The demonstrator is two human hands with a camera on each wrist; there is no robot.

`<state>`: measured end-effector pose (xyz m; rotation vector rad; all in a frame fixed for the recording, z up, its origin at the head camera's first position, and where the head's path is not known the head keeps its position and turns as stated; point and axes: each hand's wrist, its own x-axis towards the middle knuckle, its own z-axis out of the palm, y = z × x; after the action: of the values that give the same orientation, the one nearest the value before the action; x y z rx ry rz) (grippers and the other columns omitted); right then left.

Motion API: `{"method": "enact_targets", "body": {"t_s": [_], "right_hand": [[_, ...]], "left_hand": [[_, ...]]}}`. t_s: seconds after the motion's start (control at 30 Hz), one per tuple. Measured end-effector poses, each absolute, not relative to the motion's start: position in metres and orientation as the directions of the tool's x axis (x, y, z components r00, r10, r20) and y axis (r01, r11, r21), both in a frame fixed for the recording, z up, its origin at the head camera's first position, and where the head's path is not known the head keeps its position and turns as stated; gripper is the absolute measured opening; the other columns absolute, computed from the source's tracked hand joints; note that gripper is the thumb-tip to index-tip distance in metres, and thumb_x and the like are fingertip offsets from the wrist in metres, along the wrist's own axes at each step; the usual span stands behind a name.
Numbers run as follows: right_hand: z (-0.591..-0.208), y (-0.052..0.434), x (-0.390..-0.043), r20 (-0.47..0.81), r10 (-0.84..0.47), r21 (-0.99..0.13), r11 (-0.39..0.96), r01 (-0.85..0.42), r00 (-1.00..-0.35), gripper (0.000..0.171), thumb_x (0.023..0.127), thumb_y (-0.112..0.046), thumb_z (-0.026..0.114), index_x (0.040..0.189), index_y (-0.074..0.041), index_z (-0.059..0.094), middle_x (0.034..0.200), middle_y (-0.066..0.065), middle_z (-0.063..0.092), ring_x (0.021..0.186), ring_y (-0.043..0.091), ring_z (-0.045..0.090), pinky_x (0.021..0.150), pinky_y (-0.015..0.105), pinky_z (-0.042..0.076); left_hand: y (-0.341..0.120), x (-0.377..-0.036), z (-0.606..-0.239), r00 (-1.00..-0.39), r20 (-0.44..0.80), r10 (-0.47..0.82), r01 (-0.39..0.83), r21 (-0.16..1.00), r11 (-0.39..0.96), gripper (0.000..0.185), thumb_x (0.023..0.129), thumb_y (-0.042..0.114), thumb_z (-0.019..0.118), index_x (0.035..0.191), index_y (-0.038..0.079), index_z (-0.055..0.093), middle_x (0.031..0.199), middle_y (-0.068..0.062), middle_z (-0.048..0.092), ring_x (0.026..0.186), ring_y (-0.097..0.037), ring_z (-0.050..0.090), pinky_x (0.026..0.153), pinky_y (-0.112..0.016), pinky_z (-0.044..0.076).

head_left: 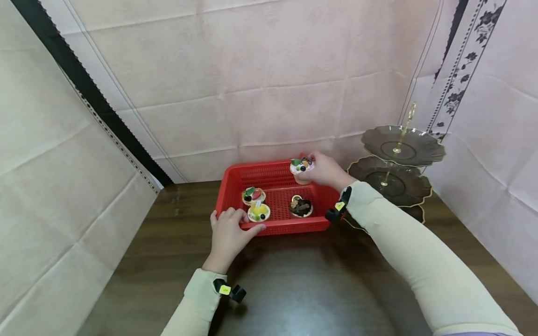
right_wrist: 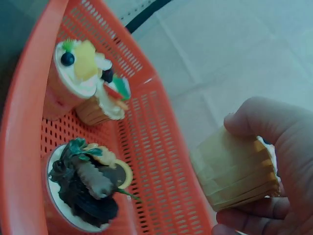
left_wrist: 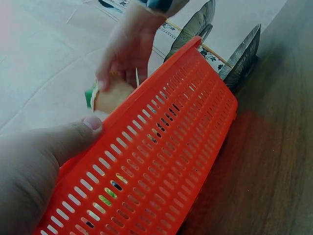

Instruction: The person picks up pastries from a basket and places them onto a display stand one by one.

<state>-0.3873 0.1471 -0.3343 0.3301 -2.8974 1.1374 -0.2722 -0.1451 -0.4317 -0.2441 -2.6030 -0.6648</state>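
Note:
My right hand (head_left: 324, 171) holds a toy fruit-topped cupcake (head_left: 301, 166) above the back right part of a red plastic basket (head_left: 294, 227). The right wrist view shows the cupcake's tan pleated cup (right_wrist: 234, 171) pinched between thumb and fingers. At the basket's front left, my left hand (head_left: 228, 235) grips the rim, its thumb (left_wrist: 80, 134) lying along the edge. Inside the basket are a yellow-topped cupcake (head_left: 258, 213), a cupcake with red and green fruit (head_left: 253, 195) behind it, and a dark chocolate-topped one (head_left: 300, 206) to the right.
A tiered stand of dark, gold-edged scalloped plates (head_left: 403, 144) rises just right of the basket, close to my right forearm. The brown wooden table (head_left: 302, 284) extends in front. Pale cloth walls (head_left: 269, 93) enclose the back and both sides.

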Motion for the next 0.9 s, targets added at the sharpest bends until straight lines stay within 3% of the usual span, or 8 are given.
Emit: {"method": "enact_targets", "body": {"t_s": [0.3, 0.63, 0.9], "right_hand": [[-0.292, 0.177, -0.35, 0.125, -0.18, -0.615, 0.758, -0.219, -0.976, 0.076, 0.081, -0.042, 0.081, 0.137, -0.001, 0.049, 0.12, 0.02, 0.062, 0.099, 0.03, 0.06, 0.073, 0.038, 0.053], [-0.243, 0.22, -0.308, 0.177, -0.161, -0.634, 0.736, -0.238, -0.971, 0.075, 0.086, -0.038, 0.079, 0.139, 0.003, 0.047, 0.122, 0.024, 0.058, 0.101, 0.032, 0.056, 0.074, 0.033, 0.048], [-0.226, 0.26, -0.288, 0.169, -0.131, -0.622, 0.755, -0.209, -0.977, 0.082, 0.088, -0.041, 0.077, 0.144, 0.006, 0.04, 0.132, 0.029, 0.054, 0.112, 0.036, 0.053, 0.085, 0.039, 0.044]], "left_hand": [[-0.147, -0.27, -0.432, -0.892, 0.447, 0.063, 0.27, 0.415, 0.869, 0.047, 0.074, 0.058, 0.084, 0.08, 0.02, 0.057, 0.079, 0.003, 0.054, 0.084, -0.02, 0.055, 0.113, -0.07, 0.017], [-0.146, -0.274, -0.432, -0.885, 0.46, 0.076, 0.281, 0.398, 0.873, 0.047, 0.075, 0.058, 0.083, 0.082, 0.018, 0.058, 0.082, 0.001, 0.055, 0.086, -0.023, 0.056, 0.113, -0.07, 0.017], [-0.146, -0.274, -0.434, -0.884, 0.46, 0.082, 0.287, 0.395, 0.873, 0.048, 0.076, 0.059, 0.082, 0.082, 0.019, 0.058, 0.082, 0.001, 0.055, 0.086, -0.022, 0.055, 0.113, -0.071, 0.017]]}}
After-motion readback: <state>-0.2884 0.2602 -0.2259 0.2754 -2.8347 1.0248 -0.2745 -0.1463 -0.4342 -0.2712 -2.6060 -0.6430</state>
